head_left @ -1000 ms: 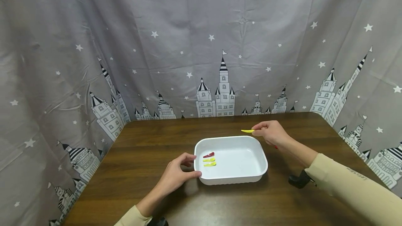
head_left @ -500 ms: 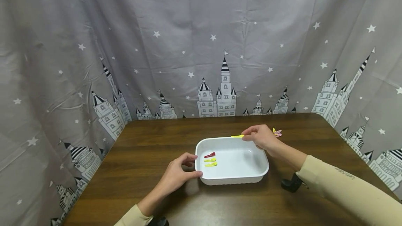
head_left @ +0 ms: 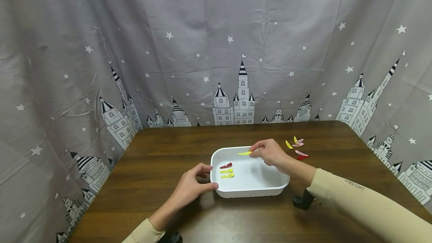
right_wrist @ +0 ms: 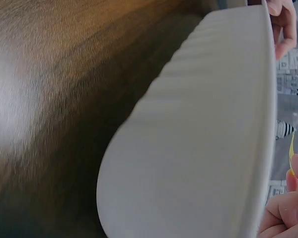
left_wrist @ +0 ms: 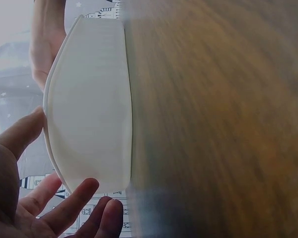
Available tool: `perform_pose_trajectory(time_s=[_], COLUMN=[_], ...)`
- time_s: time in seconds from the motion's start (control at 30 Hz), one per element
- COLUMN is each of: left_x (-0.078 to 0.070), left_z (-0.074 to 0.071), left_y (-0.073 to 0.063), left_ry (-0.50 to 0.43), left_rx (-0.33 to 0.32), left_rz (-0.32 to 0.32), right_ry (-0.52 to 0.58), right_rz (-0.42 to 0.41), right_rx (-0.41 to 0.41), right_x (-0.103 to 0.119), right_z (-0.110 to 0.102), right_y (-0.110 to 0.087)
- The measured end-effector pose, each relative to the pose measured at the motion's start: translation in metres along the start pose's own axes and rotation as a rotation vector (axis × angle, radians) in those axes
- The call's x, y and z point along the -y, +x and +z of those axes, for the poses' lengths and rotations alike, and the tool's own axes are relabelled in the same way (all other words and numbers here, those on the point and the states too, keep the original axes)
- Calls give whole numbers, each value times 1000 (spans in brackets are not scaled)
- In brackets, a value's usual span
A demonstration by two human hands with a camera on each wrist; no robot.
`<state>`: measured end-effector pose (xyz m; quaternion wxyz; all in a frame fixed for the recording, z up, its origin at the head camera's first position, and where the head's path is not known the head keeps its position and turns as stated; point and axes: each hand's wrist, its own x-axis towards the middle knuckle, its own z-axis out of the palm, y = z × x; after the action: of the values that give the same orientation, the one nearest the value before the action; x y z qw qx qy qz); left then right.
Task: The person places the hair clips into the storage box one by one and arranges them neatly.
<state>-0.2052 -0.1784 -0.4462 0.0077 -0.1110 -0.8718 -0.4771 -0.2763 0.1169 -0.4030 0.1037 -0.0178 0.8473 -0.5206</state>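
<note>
Brown wood-grain bench [head_left: 152, 168]. Left hand [head_left: 191, 183], spread wide, touches white rounded-rectangular plastic-looking tray [head_left: 249, 194] around 9 o'clock. Inside: glossy dark red clip [head_left: 226, 166], two yellow clips [head_left: 227, 176], all 7-8 o'clock from slim yellow teardrop-shaped clip [head_left: 244, 153], long axis roughly 9-to-3, pinched above tray by nearer right hand [head_left: 269, 153].

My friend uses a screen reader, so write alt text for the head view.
A person's right hand pinches a yellow snap hair clip above a white rectangular tray, while the left hand touches the tray's left end. Inside lie two yellow clips and a dark red clip. More yellow, pink and red clips lie on the wooden table to its right.
</note>
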Motion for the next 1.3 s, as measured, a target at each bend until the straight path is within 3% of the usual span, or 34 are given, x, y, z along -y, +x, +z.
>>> perform_pose_trajectory(time_s=[0.3, 0.47, 0.8, 1.1, 1.3], left_x=[-1, 1, 4, 3, 2], left_z=[0, 1, 2, 1, -1], left_y=[1, 2, -7, -3, 1], left_ry=[-2, -7, 4, 4, 10], left_rx=[0, 1, 21, -1, 7], left_rz=[15, 25, 12, 38, 32], right_ry=[-5, -15, -23, -94, -124], right_rz=[16, -14, -14, -38, -56], right_rx=[17, 21, 39, 45, 104], right_x=[-4, -7, -21, -22, -22], right_z=[21, 31, 54, 57, 56], right_y=[1, -1, -1, 3, 5])
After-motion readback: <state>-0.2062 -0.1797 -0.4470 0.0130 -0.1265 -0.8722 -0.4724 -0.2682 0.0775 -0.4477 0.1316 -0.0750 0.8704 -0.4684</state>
